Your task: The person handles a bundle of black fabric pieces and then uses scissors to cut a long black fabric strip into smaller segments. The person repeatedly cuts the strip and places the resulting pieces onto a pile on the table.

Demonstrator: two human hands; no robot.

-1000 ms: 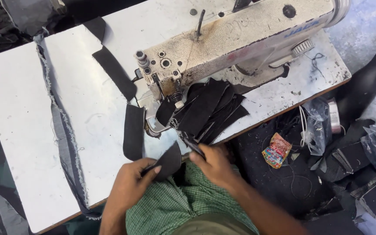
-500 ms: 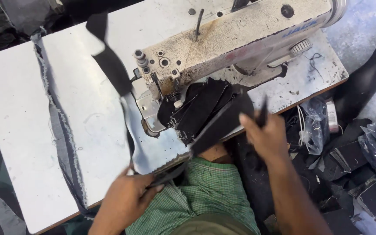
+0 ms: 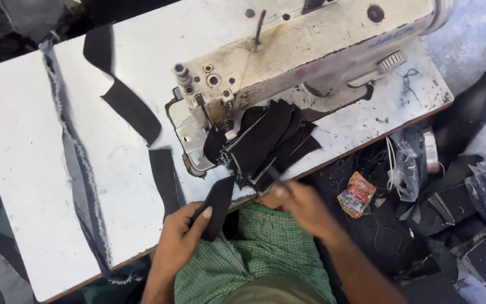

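One black strip (image 3: 216, 207), left hand (image 3: 182, 239), one sewing machine (image 3: 305, 50)

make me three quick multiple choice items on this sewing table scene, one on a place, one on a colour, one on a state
1. Where does the stack of black pieces lie?
A. on the floor
B. on the machine bed beside the needle
C. at the table's far left edge

2. What colour is the garment on the person's lap?
A. green check
B. red
C. plain white

3. What is the left hand doing?
A. lying flat and empty
B. gripping a black piece
C. turning the handwheel

Answers:
1 B, the stack sits under the machine's arm.
2 A, green checks show between the arms.
3 B, its fingers close on the piece.
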